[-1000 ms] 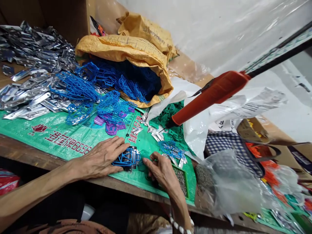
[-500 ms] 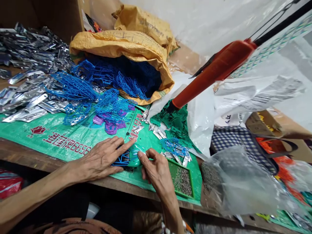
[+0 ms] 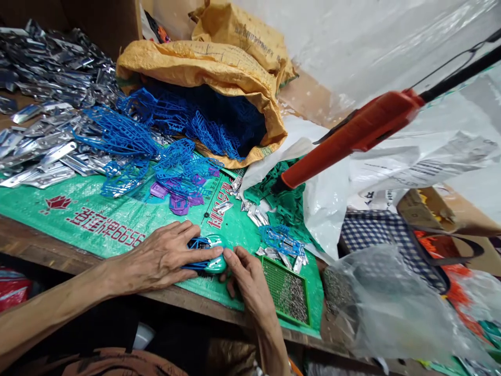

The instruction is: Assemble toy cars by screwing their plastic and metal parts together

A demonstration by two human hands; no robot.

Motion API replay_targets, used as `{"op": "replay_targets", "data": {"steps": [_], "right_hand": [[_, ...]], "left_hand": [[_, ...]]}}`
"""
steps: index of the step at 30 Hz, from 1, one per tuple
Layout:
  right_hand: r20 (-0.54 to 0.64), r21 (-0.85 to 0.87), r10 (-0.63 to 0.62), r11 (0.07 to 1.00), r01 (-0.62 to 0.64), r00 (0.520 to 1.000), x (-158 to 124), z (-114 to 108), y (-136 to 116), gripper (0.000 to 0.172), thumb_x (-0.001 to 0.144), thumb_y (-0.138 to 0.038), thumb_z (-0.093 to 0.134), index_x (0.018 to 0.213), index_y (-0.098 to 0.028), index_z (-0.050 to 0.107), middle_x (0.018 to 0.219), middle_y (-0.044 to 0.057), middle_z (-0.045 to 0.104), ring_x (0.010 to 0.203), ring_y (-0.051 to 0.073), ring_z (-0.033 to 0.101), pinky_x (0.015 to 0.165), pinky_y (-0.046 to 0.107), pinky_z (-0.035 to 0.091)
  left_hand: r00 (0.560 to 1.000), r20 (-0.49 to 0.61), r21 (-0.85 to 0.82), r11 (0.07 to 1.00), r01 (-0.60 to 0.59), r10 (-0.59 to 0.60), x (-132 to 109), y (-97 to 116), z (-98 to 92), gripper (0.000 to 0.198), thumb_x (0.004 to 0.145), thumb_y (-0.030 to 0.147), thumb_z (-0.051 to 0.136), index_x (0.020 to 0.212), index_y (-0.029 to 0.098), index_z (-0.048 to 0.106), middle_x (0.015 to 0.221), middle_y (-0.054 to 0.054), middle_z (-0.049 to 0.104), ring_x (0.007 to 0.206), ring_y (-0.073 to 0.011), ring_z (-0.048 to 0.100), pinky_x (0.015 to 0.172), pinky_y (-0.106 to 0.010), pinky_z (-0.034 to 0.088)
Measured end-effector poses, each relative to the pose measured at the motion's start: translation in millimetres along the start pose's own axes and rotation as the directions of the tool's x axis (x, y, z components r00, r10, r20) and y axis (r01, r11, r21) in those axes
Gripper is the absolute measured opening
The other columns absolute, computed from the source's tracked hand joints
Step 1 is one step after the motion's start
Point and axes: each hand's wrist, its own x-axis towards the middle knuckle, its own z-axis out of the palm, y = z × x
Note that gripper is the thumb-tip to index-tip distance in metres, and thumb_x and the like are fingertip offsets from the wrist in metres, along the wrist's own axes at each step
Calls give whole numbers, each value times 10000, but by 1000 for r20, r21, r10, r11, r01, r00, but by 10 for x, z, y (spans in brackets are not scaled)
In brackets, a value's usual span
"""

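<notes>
My left hand lies over a blue plastic lattice frame with a rounded green plastic piece at its right end. Its index finger stretches across the green piece, and the other fingers close round the blue frame, pressing it to the mat. My right hand is at the green piece's right edge, thumb and fingers pinched together; what they hold, if anything, is too small to tell. Just right of that hand sits a green mesh tray with many small metal screws.
An orange power screwdriver hangs at a slant, its tip over green plastic parts. Metal pieces are heaped at left. A yellow woven sack spills blue frames; purple parts lie before it. A plastic bag stands right.
My left index finger has come down from pointing past the green piece to resting across it. My right thumb has moved to its edge, and the view has shifted slightly.
</notes>
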Motion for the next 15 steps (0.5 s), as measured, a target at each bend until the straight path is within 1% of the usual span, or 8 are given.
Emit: {"op": "replay_targets", "data": {"steps": [3, 5, 7, 10, 13, 15], "right_hand": [[-54, 160, -5, 987, 13, 999, -15, 88, 40, 484, 803, -634, 713, 713, -194, 534, 614, -64, 487, 488, 59, 433, 456, 195, 369], [-73, 246, 11, 969, 7, 997, -38, 143, 67, 479, 783, -630, 727, 720, -189, 552, 621, -61, 470, 505, 70, 445, 471, 212, 404], [-99, 305, 29, 952, 3, 995, -70, 179, 98, 477, 770, -625, 742, 737, -185, 560, 639, -57, 481, 498, 68, 449, 467, 219, 402], [-143, 339, 44, 941, 7, 989, -108, 185, 135, 479, 760, -598, 777, 713, -179, 549, 641, -55, 494, 487, 55, 456, 470, 209, 376], [-167, 340, 52, 940, 8, 985, -100, 165, 152, 482, 740, -579, 809, 694, -175, 550, 592, -62, 481, 472, 53, 441, 450, 199, 341], [-175, 338, 49, 941, 13, 983, -72, 151, 154, 481, 737, -574, 813, 681, -177, 546, 542, -75, 450, 457, 49, 405, 434, 191, 307]], "left_hand": [[1000, 6, -17, 1000, 4, -4, -15, -12, 2, 703, 937, 207, 658, 1553, 404, 382, 1080, -48, 510, 968, -257, 496, 855, -369, 405], [1000, 27, -12, 1000, -2, 2, -12, -22, -10, 721, 933, 208, 663, 1562, 407, 370, 1085, -52, 506, 974, -262, 490, 848, -367, 402], [998, 54, -5, 1000, -20, 21, -1, -28, -28, 737, 936, 216, 658, 1575, 412, 348, 1078, -53, 500, 963, -263, 482, 841, -370, 398], [997, 68, -3, 999, -45, 45, 18, -23, -47, 728, 942, 222, 647, 1576, 411, 343, 1059, -50, 495, 950, -263, 477, 837, -377, 397], [997, 54, 16, 998, -58, 57, 32, -8, -44, 697, 946, 219, 636, 1567, 380, 363, 1065, -59, 491, 964, -270, 476, 842, -387, 401], [997, 50, 38, 998, -56, 54, 38, 3, -34, 686, 951, 217, 628, 1566, 363, 363, 1079, -67, 495, 987, -276, 481, 851, -393, 408]]}}
